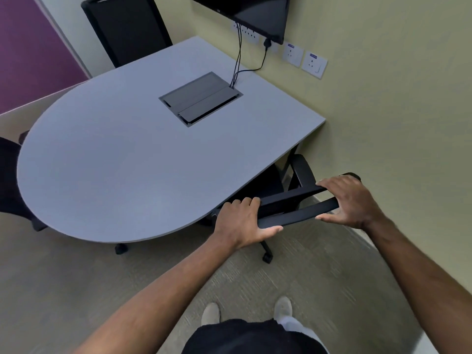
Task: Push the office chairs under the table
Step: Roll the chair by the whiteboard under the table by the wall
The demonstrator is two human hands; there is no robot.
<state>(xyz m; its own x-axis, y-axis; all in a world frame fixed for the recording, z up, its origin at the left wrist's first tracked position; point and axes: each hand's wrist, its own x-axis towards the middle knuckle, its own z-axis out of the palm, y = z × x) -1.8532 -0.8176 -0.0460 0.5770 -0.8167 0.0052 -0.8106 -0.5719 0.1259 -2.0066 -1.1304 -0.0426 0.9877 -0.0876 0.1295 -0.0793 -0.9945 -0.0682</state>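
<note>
Both hands are clenching the top of a chair's backrest, the left grip at its left end and the right grip at its right. The chair's seat is sitting partly under the desk, by the wall. Two more chairs, one at the far side and one at the left edge, are standing against the desk.

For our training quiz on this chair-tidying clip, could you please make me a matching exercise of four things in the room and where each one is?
Things:
1. office chair
2. cable box
3. monitor
4. wall sockets

Places:
A. mounted on the wall above the table
B. gripped at the backrest by the left hand and right hand
C. set into the tabletop
D. on the wall, right of the monitor

Pairs: 1-B, 2-C, 3-A, 4-D
</note>
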